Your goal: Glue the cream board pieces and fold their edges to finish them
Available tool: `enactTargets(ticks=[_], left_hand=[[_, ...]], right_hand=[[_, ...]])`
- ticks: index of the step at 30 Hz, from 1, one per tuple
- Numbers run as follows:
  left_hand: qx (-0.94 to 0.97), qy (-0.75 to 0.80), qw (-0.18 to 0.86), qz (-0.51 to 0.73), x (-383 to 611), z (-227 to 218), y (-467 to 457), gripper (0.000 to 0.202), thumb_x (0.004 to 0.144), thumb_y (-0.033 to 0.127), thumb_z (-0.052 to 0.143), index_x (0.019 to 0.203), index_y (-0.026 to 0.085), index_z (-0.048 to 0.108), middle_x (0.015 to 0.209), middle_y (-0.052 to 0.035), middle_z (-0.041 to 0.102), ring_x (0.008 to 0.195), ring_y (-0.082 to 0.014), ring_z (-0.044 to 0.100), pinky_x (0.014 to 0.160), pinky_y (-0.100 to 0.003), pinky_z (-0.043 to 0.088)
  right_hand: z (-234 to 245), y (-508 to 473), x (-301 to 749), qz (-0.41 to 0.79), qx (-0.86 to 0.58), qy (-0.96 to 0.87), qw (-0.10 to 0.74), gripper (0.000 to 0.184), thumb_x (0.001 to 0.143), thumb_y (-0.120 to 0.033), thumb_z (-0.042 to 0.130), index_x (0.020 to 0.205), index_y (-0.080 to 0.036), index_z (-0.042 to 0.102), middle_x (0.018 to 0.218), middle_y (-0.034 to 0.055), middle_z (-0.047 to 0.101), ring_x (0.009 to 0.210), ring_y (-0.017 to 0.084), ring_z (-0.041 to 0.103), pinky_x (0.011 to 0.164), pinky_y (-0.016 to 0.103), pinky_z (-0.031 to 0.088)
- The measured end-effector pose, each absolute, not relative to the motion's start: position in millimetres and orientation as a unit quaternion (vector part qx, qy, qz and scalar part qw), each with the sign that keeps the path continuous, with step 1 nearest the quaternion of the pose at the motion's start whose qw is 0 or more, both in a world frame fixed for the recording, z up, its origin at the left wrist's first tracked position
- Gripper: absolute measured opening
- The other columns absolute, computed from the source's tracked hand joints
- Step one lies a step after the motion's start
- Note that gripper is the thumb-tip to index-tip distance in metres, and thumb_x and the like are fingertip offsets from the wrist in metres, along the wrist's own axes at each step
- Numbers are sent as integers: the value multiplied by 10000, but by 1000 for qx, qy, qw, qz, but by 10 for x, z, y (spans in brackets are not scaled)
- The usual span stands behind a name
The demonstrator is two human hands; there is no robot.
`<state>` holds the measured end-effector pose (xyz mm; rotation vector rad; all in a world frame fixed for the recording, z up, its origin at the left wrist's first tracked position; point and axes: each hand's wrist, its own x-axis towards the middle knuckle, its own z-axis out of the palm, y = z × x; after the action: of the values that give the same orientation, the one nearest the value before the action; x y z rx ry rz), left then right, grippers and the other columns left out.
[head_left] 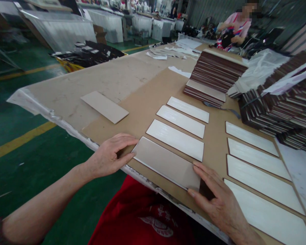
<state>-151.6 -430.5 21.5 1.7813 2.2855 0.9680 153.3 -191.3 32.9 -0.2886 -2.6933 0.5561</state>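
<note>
A tan rectangular board (165, 162) lies near the front edge of the table, in line with three white boards (175, 139) behind it. My left hand (112, 154) pinches its left short end between thumb and fingers. The fingertips of my right hand (216, 199) grip its right short end, with the fingers curled over the edge. To the right, several more white boards (260, 182) lie in a second column on the brown cardboard sheet (142, 109).
A single tan board (104, 106) lies apart on the left of the table. Tall stacks of dark-edged boards (214, 76) (285, 102) stand at the back and right. Clear plastic wrap (257, 69) lies between them. Another person (234, 29) works at the far end. Green floor lies left.
</note>
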Motion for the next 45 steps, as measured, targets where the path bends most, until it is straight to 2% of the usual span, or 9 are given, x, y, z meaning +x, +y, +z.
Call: enactTargets(ticks=[8, 21, 24, 31, 37, 45], left_hand=[[592, 739, 65, 315, -1532, 182, -4329, 304, 916, 306, 655, 1214, 280, 709, 1259, -24, 735, 1260, -269, 618, 1112, -464, 496], [604, 741, 46, 288, -1531, 161, -4322, 259, 914, 324, 652, 1163, 266, 693, 1228, -48, 723, 1192, -263, 638, 1080, -488, 502], [608, 737, 23, 295, -1547, 131, -4319, 247, 926, 356, 619, 1135, 257, 706, 1204, -54, 730, 1162, -250, 654, 1053, -467, 515], [641, 715, -7, 280, -1599, 44, -4334, 228, 956, 303, 605, 1160, 232, 680, 1222, -82, 703, 1164, -226, 641, 1056, -431, 490], [639, 717, -5, 276, -1603, 15, -4355, 240, 954, 294, 610, 1180, 245, 670, 1236, -73, 688, 1186, -229, 627, 1077, -439, 473], [640, 720, -10, 269, -1591, 25, -4351, 224, 965, 287, 593, 1170, 236, 668, 1223, -75, 689, 1182, -225, 623, 1080, -435, 467]], right_hand=[[349, -1954, 1539, 220, -103, -956, 163, 534, 932, -336, 726, 1419, -177, 578, 1430, 165, 626, 1323, 297, 594, 1108, 533, 515], [353, -1972, 1546, 231, -100, -956, 152, 523, 937, -345, 710, 1399, -149, 564, 1414, 161, 625, 1355, 304, 528, 1148, 557, 458], [340, -1972, 1545, 225, -90, -957, 160, 522, 941, -354, 697, 1400, -144, 564, 1415, 171, 619, 1342, 322, 535, 1122, 579, 476], [344, -1986, 1551, 220, -87, -959, 157, 503, 948, -340, 688, 1370, -87, 583, 1407, 207, 614, 1331, 336, 533, 1127, 564, 476], [355, -1992, 1549, 211, -80, -962, 153, 484, 973, -346, 646, 1375, -86, 571, 1425, 219, 594, 1349, 342, 507, 1119, 585, 477], [363, -2037, 1556, 186, -84, -970, 128, 484, 973, -314, 617, 1355, -20, 581, 1457, 250, 556, 1375, 358, 462, 1160, 575, 439]])
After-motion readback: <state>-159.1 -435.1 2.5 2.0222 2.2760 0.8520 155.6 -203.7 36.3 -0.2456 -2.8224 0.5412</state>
